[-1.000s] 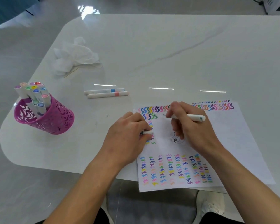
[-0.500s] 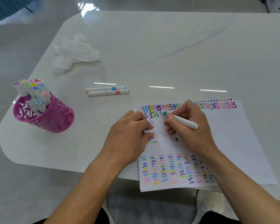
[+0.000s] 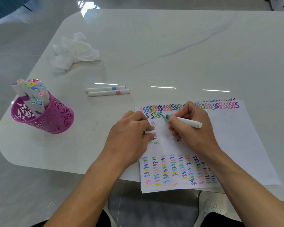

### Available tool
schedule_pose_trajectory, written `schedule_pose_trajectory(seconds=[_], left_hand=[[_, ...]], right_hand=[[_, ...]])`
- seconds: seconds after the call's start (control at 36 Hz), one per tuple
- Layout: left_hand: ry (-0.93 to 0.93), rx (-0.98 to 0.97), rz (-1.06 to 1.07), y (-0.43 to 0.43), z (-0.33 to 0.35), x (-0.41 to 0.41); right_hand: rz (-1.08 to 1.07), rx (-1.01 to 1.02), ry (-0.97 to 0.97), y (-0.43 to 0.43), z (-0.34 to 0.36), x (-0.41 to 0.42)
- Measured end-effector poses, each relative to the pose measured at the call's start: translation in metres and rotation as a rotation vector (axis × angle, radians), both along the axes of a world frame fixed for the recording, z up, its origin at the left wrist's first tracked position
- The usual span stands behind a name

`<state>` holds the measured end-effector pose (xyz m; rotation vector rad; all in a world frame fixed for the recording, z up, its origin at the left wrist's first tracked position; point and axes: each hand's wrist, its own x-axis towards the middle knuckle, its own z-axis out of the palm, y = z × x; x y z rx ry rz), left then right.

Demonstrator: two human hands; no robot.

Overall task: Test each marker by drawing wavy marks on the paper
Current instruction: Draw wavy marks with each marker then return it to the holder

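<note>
Right hand (image 3: 193, 133) grips teal marker (image 3: 185, 121), tip on paper (image 3: 236, 136); left hand (image 3: 128, 140) pinches half-hidden white cap (image 3: 150, 132).

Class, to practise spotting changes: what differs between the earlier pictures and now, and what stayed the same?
The right hand tilted its level marker tip-down onto the paper, by the second row. The left hand kept holding the cap; cup and spare markers stayed.

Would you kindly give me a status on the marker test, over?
Right-hand grip on teal marker, tip touching paper at second squiggle row. Left-hand grip pinching small white cap, resting on paper. Row ahead unobstructed.
</note>
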<state>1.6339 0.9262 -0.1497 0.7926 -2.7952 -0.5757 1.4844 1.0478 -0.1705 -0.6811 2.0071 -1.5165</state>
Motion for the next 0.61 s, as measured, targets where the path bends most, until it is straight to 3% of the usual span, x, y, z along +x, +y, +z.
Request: schedule_pose_trajectory(seconds=[0.19,0.44,0.61], left_hand=[[-0.004,-0.015,0.016,0.0,-0.001,-0.001],[-0.011,-0.012,0.02,-0.002,0.002,-0.001],[0.039,0.02,0.063,-0.005,0.005,0.001]], right_hand=[[0.052,0.029,0.015,0.0,0.001,-0.001],[0.01,-0.173,-0.182,-0.001,0.01,-0.01],[-0.016,-0.236,-0.203,-0.003,0.018,-0.008]])
